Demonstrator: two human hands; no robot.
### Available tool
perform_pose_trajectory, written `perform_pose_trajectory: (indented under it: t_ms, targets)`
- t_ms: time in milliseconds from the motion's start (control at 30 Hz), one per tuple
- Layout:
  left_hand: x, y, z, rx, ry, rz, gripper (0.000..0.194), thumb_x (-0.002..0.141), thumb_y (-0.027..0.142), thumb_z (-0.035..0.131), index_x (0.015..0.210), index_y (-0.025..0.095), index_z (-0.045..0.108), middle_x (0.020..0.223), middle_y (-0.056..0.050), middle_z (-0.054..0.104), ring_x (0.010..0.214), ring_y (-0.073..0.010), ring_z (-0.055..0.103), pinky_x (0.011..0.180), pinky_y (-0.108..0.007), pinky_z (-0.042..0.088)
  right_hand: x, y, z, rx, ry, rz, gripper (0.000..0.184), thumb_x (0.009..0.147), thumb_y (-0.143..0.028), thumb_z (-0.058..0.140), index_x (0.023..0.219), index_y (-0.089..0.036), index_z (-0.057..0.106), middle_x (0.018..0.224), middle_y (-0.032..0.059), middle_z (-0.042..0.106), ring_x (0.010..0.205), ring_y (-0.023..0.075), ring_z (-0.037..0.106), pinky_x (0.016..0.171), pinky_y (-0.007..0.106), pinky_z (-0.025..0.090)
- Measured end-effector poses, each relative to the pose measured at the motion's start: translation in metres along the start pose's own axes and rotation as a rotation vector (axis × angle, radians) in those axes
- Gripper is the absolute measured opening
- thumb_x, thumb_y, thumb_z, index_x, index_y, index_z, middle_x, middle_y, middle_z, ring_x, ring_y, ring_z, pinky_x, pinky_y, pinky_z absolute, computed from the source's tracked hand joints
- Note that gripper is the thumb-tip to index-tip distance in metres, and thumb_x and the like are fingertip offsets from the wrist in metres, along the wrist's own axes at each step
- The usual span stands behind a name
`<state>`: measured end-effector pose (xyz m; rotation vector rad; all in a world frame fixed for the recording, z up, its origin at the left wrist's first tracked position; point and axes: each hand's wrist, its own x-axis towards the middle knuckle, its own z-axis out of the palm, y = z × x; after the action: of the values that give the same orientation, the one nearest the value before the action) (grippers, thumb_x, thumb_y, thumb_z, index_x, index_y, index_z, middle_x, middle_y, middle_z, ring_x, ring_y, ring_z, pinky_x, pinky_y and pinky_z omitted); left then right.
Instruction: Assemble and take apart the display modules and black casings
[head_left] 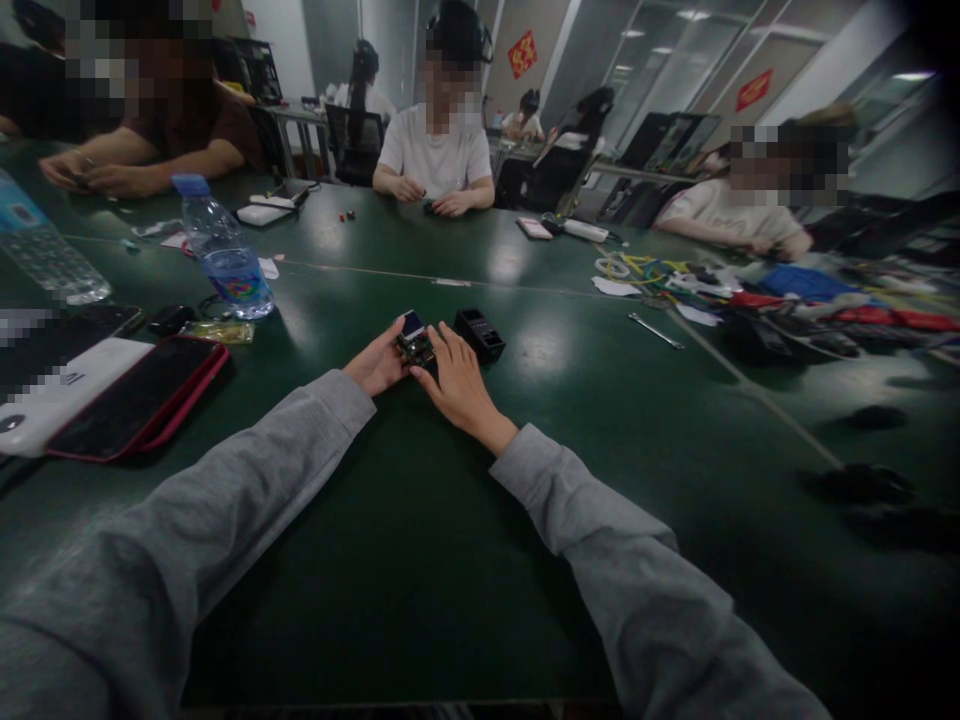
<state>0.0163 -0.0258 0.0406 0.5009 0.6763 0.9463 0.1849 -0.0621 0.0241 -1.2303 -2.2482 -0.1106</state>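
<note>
Low over the green table, a small circuit board (417, 350) with a little dark screen (412, 324) at its upper end is between my two hands. My left hand (377, 362) grips its left side, thumb near the screen. From the right, my right hand (459, 385) has its thumb and fingers at the board's right edge, partly covering it. Just beyond the right fingers sits a black box-shaped housing (480, 336) with openings in its face, apart from the board.
To the left are a water bottle (225, 255), a phone in a red case (142, 395) and a small yellow packet (219, 332). A wrench (655, 331) and a heap of cables (690, 280) lie right. Across the table a person in white (439, 150) works with their hands.
</note>
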Motion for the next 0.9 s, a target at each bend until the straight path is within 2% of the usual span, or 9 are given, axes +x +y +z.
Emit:
perform_pose_trajectory:
  t_ms: [100,167,267,333,600,767,900]
  targets:
    - [-0.001,-0.001,0.001,-0.02,-0.017,0.034,0.038,0.098,0.04,0.045,0.117,0.013,0.063,0.099,-0.01,0.072,0.082,-0.0169,0.069,0.077,-0.029,0.053,0.003,0.021,-0.013,-0.066,0.091,0.062,0.055,0.1,-0.044,0.036,0.147,-0.015,0.033,0.153,0.0151,0.027,0.144,0.0282,0.019,0.118,0.051,0.017]
    - [-0.001,-0.002,0.0,-0.036,-0.015,0.054,0.037,0.096,0.04,0.048,0.12,0.015,0.061,0.107,-0.011,0.071,0.091,-0.0185,0.069,0.084,-0.031,0.053,0.003,0.04,-0.017,-0.088,0.141,0.154,0.053,0.099,-0.043,0.037,0.146,-0.019,0.033,0.154,0.0139,0.026,0.144,0.0302,0.019,0.116,0.056,0.018]
    - [0.0,-0.003,-0.001,-0.047,-0.025,0.064,0.038,0.095,0.04,0.052,0.124,0.016,0.058,0.114,-0.012,0.069,0.098,-0.0197,0.068,0.089,-0.034,0.052,0.0,0.067,-0.013,-0.083,0.185,0.3,0.057,0.096,-0.045,0.042,0.145,-0.018,0.034,0.147,0.0176,0.033,0.138,0.0333,0.028,0.109,0.058,0.03]
    - [0.0,-0.003,-0.003,-0.046,-0.032,0.063,0.039,0.095,0.04,0.052,0.125,0.016,0.057,0.115,-0.011,0.069,0.099,-0.0199,0.068,0.09,-0.034,0.052,-0.002,0.077,-0.007,-0.058,0.195,0.342,0.058,0.094,-0.046,0.046,0.143,-0.016,0.037,0.14,0.0193,0.04,0.132,0.0336,0.037,0.103,0.055,0.038]
    - [0.001,-0.002,-0.003,-0.023,-0.05,0.06,0.035,0.097,0.041,0.048,0.113,0.013,0.062,0.118,-0.011,0.068,0.105,-0.0208,0.065,0.092,-0.033,0.05,-0.004,0.078,0.001,-0.066,0.09,0.288,0.053,0.09,-0.032,0.05,0.139,-0.013,0.043,0.12,0.0176,0.049,0.102,0.0303,0.057,0.085,0.048,0.052]
    - [-0.001,0.0,-0.003,-0.027,-0.06,0.046,0.036,0.098,0.041,0.044,0.108,0.012,0.063,0.12,-0.008,0.068,0.112,-0.0222,0.06,0.097,-0.034,0.046,-0.005,0.081,0.004,-0.08,0.091,0.271,0.052,0.09,-0.032,0.05,0.139,-0.016,0.042,0.114,0.0147,0.051,0.093,0.0257,0.058,0.074,0.037,0.053]
    - [-0.004,0.001,-0.003,-0.039,-0.068,0.037,0.036,0.099,0.041,0.043,0.109,0.012,0.062,0.118,-0.007,0.069,0.113,-0.0224,0.058,0.099,-0.034,0.044,-0.004,0.079,0.003,-0.103,0.086,0.28,0.053,0.09,-0.031,0.051,0.14,-0.015,0.042,0.113,0.0151,0.051,0.088,0.0257,0.058,0.068,0.036,0.051]
